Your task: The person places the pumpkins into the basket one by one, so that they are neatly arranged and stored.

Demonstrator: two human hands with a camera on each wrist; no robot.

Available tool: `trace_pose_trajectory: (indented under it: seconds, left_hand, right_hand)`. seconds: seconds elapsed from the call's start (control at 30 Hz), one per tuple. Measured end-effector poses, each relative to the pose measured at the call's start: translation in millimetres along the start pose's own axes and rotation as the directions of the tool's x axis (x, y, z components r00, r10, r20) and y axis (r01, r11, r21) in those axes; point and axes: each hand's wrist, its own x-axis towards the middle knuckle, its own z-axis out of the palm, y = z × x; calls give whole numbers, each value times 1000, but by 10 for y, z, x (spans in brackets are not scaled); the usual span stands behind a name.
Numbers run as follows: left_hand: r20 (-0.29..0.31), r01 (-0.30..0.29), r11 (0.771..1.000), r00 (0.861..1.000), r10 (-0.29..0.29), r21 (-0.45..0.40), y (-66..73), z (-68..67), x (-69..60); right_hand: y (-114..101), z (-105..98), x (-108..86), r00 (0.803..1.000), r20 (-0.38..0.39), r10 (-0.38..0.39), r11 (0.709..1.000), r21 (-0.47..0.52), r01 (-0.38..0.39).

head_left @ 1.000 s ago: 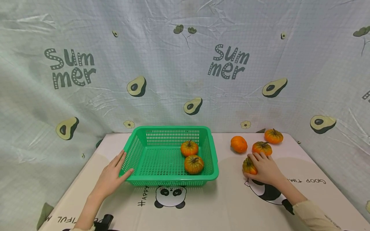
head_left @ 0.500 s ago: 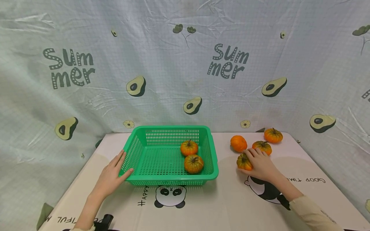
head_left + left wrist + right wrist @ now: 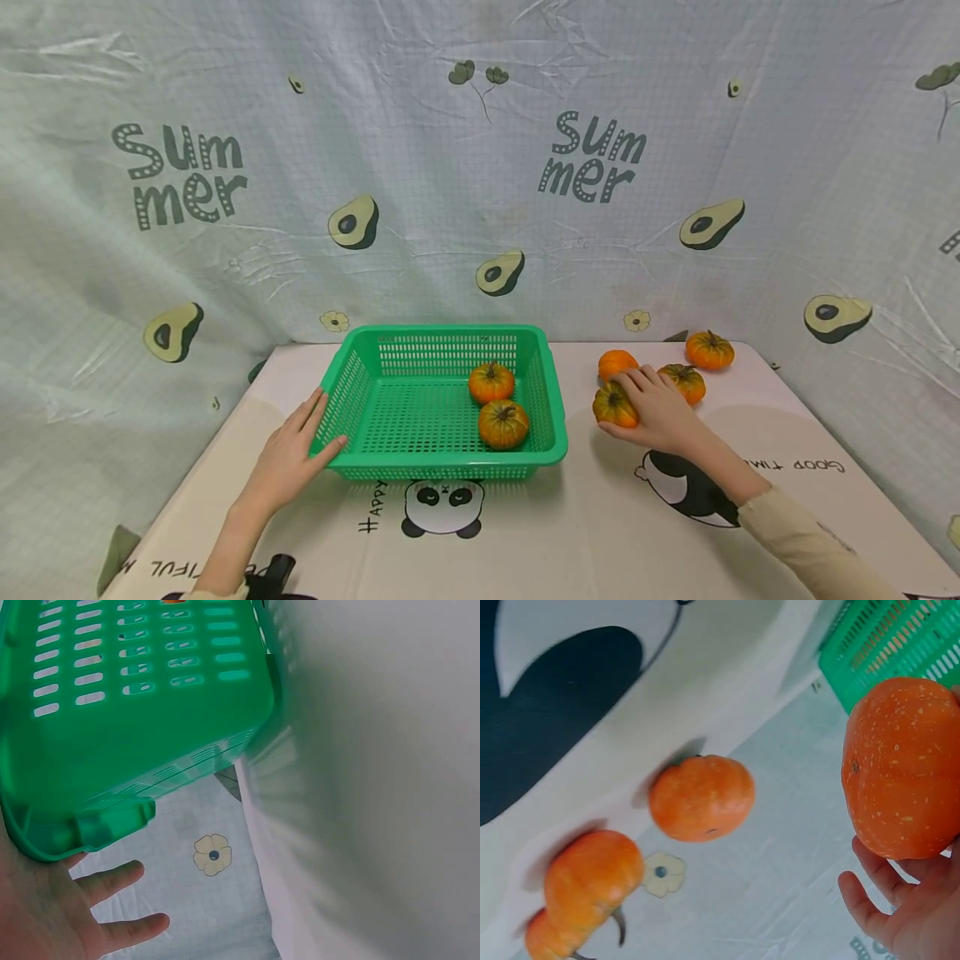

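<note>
My right hand (image 3: 662,414) holds a small orange-and-green pumpkin (image 3: 613,406) above the table, right of the basket. From below, the right wrist view shows that pumpkin's speckled orange underside (image 3: 900,776) with the fingers around it. At the left end of the green plastic basket (image 3: 450,461), my left hand (image 3: 279,467) rests against the rim. Its fingers (image 3: 112,883) extend straight outside the basket in the left wrist view. Inside the basket, toward its right side, sit two pumpkins, one behind (image 3: 491,383) and one in front (image 3: 503,425).
An orange pumpkin (image 3: 617,363) lies behind the held one, partly hidden. Two more, a greenish-orange pumpkin (image 3: 686,383) and another pumpkin (image 3: 710,350), lie at the table's back right. A printed curtain (image 3: 420,167) hangs behind the table (image 3: 525,542).
My right hand has carried the held pumpkin leftward and up off the table, toward the basket. The left hand and basket have stayed in place.
</note>
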Motion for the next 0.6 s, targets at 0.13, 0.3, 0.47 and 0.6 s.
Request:
trace_pose_trajectory:
  seconds: [0.13, 0.3, 0.47, 0.6]
  left_hand:
    - [0, -1, 1000, 1000, 1, 5, -1, -1, 0]
    - [-1, 2, 1000, 1000, -2, 12, -2, 3, 2]
    - [-3, 2, 1000, 1000, -2, 11, 3, -5, 2]
    - [-3, 0, 1000, 1000, 0, 6, 8, -13, 3]
  right_hand:
    - [-73, -37, 72, 1000, -15, -22, 1000, 21, 23]
    - [-145, -29, 158, 999, -25, -29, 999, 40, 30]
    - [-216, -49, 267, 998, -64, -20, 998, 59, 24]
    - [-276, -93, 379, 997, -80, -15, 998, 66, 20]
